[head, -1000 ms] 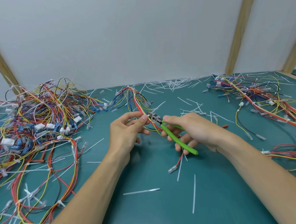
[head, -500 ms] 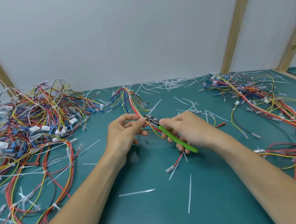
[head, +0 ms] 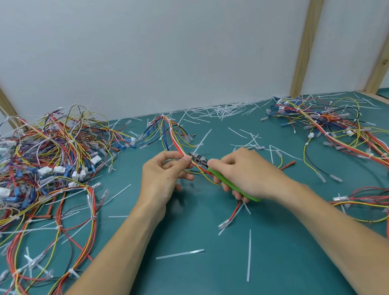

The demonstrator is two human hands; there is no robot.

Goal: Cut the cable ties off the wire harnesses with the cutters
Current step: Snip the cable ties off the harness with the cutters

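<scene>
Left hand (head: 165,176): thumb and fingertip pinch the wire harness (head: 175,137) at mid-desk.
Right hand (head: 248,172): fingers curled round the green handles of the cutters (head: 216,171), tip touching the pinched wires.
Desk (head: 206,282): teal top.
Left heap (head: 38,172): large tangle of harnesses, far left.
Right heap (head: 360,140): smaller harnesses, far right.
Cut ties (head: 249,255): white strips scattered near and far.

white wall (head: 174,38), wooden battens (head: 306,28), teal tabletop (head: 207,294).
</scene>
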